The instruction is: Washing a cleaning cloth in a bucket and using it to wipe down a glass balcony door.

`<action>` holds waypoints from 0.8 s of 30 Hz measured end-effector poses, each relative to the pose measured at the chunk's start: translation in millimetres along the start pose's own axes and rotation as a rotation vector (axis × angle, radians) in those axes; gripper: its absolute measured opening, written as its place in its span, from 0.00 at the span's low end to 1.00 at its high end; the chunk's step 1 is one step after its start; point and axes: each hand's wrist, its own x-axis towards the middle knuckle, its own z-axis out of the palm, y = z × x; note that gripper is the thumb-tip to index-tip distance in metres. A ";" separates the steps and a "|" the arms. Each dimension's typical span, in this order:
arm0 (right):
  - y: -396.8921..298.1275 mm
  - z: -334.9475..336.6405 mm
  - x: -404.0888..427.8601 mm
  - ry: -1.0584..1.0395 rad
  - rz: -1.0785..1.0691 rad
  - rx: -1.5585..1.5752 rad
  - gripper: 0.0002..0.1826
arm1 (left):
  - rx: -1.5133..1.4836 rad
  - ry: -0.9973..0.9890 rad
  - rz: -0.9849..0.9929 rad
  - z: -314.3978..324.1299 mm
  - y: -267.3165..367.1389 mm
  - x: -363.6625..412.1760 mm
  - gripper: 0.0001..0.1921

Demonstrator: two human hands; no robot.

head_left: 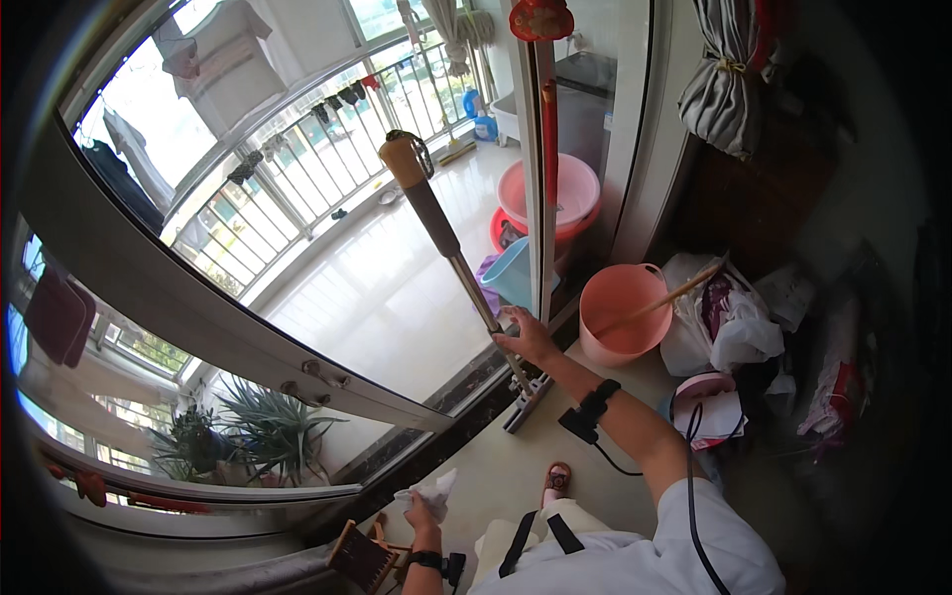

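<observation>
My right hand (pixel 529 338) is at the lower part of a squeeze mop's metal pole (pixel 470 279), by a grey fitting, with the thumb and fingers curled about it. The mop tilts, its brown and tan grip (pixel 420 193) uppermost and a cord loop at the end. Down on the floor rests the mop head (pixel 526 405), near the dark door sill. Crumpled white cloth or paper (pixel 437 494) is pinched in my left hand (pixel 422 515), low in the view and left of my sandalled foot (pixel 556 480).
A sliding glass door frame (pixel 312 379) borders the balcony floor (pixel 349 275). On my right stand a pink bucket (pixel 610 342) with a wooden stick (pixel 662 301) in it and white plastic bags (pixel 747 346). A small wooden stool or chair (pixel 361 558) is at lower left.
</observation>
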 end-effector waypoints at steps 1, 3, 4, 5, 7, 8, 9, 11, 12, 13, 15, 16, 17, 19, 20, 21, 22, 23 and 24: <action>5.1 8.2 21.5 0.087 -0.077 -0.059 0.31 | -0.003 0.006 -0.001 2.0 -1.8 4.5 0.16; 7.0 28.8 57.6 0.162 -0.152 -0.112 0.32 | -0.070 0.058 -0.019 -10.7 -13.0 17.1 0.16; 4.3 35.6 71.1 0.082 -0.138 -0.104 0.31 | -0.106 0.073 -0.026 -16.7 -18.3 23.1 0.17; 2.1 40.6 83.9 0.007 -0.122 -0.100 0.31 | -0.098 0.068 -0.034 -21.1 -22.6 30.7 0.17; -12.5 41.6 97.7 -0.196 0.068 -0.143 0.27 | -0.171 0.137 -0.179 -23.3 -25.0 34.6 0.18; 7.4 45.8 101.1 -0.125 0.043 0.065 0.21 | -0.130 0.138 -0.215 -17.9 -26.9 35.8 0.20; 15.0 50.0 104.9 -0.122 0.038 0.169 0.20 | -0.122 0.122 -0.223 -15.4 -29.7 39.8 0.20; 0.9 68.9 100.8 -0.129 0.059 0.441 0.20 | -0.097 0.167 -0.266 -34.3 -50.2 66.0 0.23; 5.2 61.8 98.9 -0.155 0.078 0.249 0.20 | -0.094 0.146 -0.276 -32.6 -54.8 76.5 0.23; 19.7 53.8 95.4 -0.094 0.001 0.021 0.18 | -0.025 0.127 -0.356 -28.9 -59.2 83.0 0.20; 47.5 40.7 88.1 0.043 0.099 -0.090 0.18 | 0.050 0.093 -0.445 -24.6 -70.6 94.0 0.17; 43.8 35.8 79.0 0.053 0.103 0.041 0.16 | 0.032 0.026 -0.461 -31.8 -72.7 103.7 0.18; 40.5 25.2 68.9 0.062 0.107 0.176 0.14 | 0.013 -0.040 -0.476 -36.8 -75.1 113.3 0.18; 15.7 -17.0 45.6 0.133 0.095 0.277 0.12 | 0.059 -0.143 -0.477 -28.3 -72.5 114.6 0.17; 19.0 -38.8 37.3 0.173 0.145 0.364 0.11 | 0.166 -0.226 -0.382 -17.6 -69.1 115.6 0.17; 21.5 -55.0 32.4 0.210 0.189 0.459 0.11 | 0.268 -0.304 -0.278 -9.0 -64.0 119.5 0.16; 18.9 -71.2 29.8 0.200 0.201 0.440 0.11 | 0.253 -0.213 -0.227 2.9 -61.4 122.5 0.17; 12.1 -81.4 30.6 0.179 0.210 0.429 0.12 | 0.247 -0.209 -0.218 3.4 -61.6 133.8 0.17; 10.2 -94.3 28.2 0.185 0.205 0.421 0.12 | 0.186 -0.252 -0.195 8.6 -60.4 135.3 0.18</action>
